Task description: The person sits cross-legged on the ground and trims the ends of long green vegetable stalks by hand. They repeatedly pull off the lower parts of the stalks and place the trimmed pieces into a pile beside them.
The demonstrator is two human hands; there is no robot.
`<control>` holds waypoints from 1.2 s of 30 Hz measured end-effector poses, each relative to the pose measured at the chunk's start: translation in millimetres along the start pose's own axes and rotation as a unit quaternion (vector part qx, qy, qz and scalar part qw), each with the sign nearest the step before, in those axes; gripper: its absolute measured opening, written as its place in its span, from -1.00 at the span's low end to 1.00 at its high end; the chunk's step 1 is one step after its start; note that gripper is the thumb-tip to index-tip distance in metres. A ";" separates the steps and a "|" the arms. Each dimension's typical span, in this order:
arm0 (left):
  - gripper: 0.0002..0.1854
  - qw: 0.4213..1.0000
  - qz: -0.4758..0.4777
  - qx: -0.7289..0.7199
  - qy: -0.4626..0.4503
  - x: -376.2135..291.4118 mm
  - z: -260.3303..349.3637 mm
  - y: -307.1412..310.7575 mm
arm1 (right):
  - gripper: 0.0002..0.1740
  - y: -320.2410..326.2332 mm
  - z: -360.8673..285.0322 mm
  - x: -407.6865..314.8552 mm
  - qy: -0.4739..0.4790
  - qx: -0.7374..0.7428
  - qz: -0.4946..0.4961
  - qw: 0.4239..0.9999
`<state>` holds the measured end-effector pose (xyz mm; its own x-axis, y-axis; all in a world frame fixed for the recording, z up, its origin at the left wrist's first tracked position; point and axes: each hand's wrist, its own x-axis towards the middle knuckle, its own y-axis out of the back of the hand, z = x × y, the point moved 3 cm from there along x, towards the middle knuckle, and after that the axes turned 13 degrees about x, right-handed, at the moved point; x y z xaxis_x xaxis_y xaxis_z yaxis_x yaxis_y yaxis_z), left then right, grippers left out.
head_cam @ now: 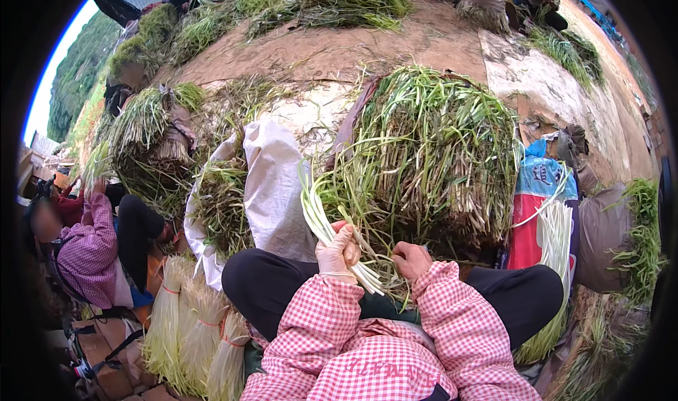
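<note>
My left hand [338, 253], in a thin pale glove, grips a small bunch of long white-stemmed greens [320, 210], their pale ends pointing down towards my lap. Close on its right is my right hand [411, 262], bare, with curled fingers at some thin green and withered stalks [384, 260]; whether it pinches one I cannot tell. Just beyond both hands stands a large heap of uncleaned greens [439, 157], with brownish lower ends and loose leaves hanging towards me.
An open white woven sack [275, 189] stands left of the heap. Tied pale bundles [167, 321] lie at lower left, near a seated person [90, 258]. Cleaned white stalks [555, 242] rest on a red and blue bag [527, 205] at right. More greens [349, 4] lie farther off.
</note>
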<state>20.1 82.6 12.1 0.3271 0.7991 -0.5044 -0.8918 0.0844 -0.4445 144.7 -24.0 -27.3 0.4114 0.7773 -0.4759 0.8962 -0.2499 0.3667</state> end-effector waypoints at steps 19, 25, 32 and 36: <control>-0.88 0.968 0.009 0.249 0.018 8.7 -24.9 12.2 | -0.90 61.9 -34.0 -5.6 0.182 0.755 0.101 0.621; -0.79 0.962 -0.025 0.264 -0.071 -2.5 0.1 0.8 | -0.76 65.6 -47.9 -14.6 0.156 0.537 0.203 0.803; -0.80 0.964 -0.142 0.222 -0.016 -23.4 -13.7 -30.4 | -0.66 21.1 -70.1 -15.3 0.205 0.426 0.047 0.880; -0.85 0.980 -0.120 0.151 -0.050 -3.9 5.6 -27.2 | -0.55 -2.4 -62.1 -19.1 0.164 0.404 -0.096 0.895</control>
<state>41.3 80.5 30.3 0.5207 0.7875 -0.3297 -0.8493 0.4382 -0.2946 124.3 -2.4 30.6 0.2846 0.9452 -0.1601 0.8273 -0.3265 -0.4571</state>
